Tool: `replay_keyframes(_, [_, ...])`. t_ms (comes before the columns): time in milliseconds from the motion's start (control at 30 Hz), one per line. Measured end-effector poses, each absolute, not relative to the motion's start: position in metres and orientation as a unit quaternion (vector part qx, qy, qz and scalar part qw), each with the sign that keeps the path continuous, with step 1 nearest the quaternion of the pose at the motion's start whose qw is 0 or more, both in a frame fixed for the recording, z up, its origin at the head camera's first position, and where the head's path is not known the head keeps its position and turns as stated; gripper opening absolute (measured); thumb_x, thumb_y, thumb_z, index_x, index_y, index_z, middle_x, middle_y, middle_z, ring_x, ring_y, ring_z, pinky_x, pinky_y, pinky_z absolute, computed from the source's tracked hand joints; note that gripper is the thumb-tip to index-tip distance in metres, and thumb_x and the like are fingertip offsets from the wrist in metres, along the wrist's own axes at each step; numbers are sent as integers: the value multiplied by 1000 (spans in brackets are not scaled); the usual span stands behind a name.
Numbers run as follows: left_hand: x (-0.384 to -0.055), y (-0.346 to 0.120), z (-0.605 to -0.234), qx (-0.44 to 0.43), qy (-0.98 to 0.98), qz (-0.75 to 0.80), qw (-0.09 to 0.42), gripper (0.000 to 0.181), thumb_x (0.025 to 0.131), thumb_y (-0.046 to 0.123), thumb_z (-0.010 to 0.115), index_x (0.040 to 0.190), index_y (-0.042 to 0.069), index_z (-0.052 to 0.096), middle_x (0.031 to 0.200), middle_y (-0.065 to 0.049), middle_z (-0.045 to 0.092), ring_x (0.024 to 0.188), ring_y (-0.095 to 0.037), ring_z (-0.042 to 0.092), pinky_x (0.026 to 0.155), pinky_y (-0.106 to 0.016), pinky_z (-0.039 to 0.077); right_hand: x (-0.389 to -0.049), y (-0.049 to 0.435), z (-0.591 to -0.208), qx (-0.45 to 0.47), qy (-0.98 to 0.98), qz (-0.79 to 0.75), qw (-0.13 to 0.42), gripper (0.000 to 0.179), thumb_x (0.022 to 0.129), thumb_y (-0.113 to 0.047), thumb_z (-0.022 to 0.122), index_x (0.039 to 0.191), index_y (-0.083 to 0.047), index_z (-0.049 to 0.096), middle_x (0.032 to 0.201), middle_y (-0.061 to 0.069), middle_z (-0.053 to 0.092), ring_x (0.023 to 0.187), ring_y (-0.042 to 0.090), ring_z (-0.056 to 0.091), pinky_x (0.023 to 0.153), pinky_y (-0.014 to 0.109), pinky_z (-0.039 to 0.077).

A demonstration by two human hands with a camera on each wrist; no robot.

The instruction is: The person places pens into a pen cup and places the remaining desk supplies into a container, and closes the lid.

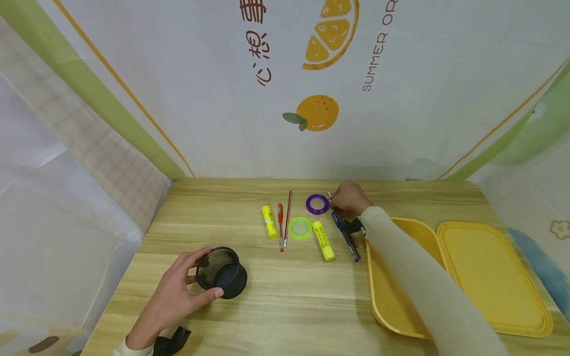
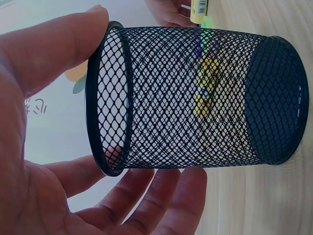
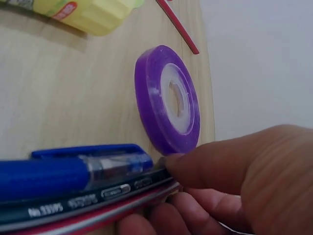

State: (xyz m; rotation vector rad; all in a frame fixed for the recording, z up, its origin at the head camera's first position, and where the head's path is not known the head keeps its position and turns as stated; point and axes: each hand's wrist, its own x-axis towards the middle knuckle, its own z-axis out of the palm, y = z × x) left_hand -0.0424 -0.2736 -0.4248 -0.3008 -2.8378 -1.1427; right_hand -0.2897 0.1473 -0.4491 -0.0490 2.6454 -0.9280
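Observation:
A black mesh pen cup stands on the wooden table, and my left hand holds it by the rim. In the left wrist view the thumb lies at the cup's rim, with other fingers along its mesh side. Farther back, my right hand pinches the ends of a dark pencil and a red striped pencil. Beside these lies a capped blue pen. A purple tape roll is close to the right fingertips.
Between the hands lie two yellow glue sticks, a green tape roll, a red pen and a red pencil. Under my right forearm is a yellow box, its lid to the right. A printed curtain rises behind the table.

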Motion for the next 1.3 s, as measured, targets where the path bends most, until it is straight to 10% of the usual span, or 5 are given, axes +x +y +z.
replay_keyframes(1300, [-35, -272, -418, -64, -907, -416, 11, 79, 81, 32, 95, 150, 21, 57, 136, -9, 64, 124, -29, 63, 84, -26, 63, -280, 156, -420, -10, 881, -437, 181, 30, 99, -10, 66, 123, 8, 70, 107, 25, 75, 78, 27, 76, 67, 37, 66])
